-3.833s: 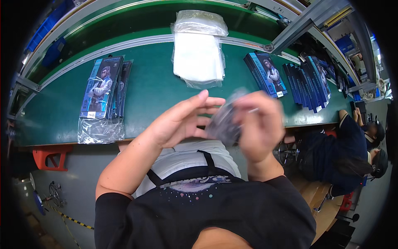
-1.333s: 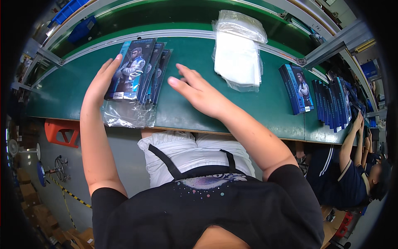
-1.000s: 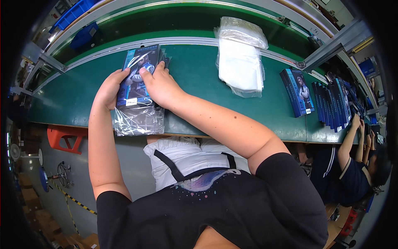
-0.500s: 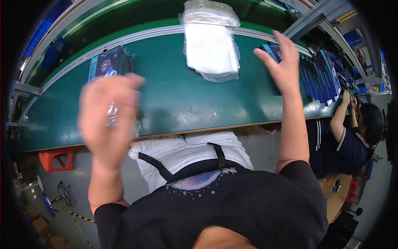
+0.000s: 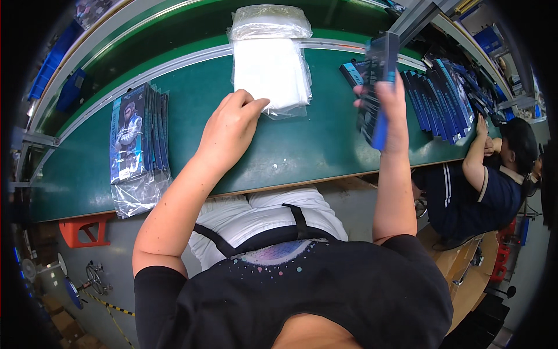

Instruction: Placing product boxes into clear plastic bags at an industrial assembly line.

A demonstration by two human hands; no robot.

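Observation:
A pile of clear plastic bags (image 5: pixel 270 72), white in the middle, lies at the far centre of the green table. My left hand (image 5: pixel 231 125) is closed at the pile's near left corner, its thumb and fingers pinching the edge of a bag. Off to the right, my right hand (image 5: pixel 390 110) grips a slim dark-blue box (image 5: pixel 381 64), held up on end above the table and blurred by motion. Another dark-blue box (image 5: pixel 353 73) with a light-blue strip lies behind that hand. At the left, several bagged boxes (image 5: pixel 129 139) lean in a row, with loose plastic at their near end.
More dark-blue boxes (image 5: pixel 439 104) are lined up at the right of the green table (image 5: pixel 192 81). Beyond them a co-worker (image 5: pixel 494 168) sits with hands over the table. A metal post (image 5: pixel 415 20) stands at the back right. A red stool (image 5: pixel 84 231) is below the left edge.
My right hand has picked up a dark-blue box. My left hand has moved right, from over the bagged boxes to the plastic bags. The view has shifted slightly.

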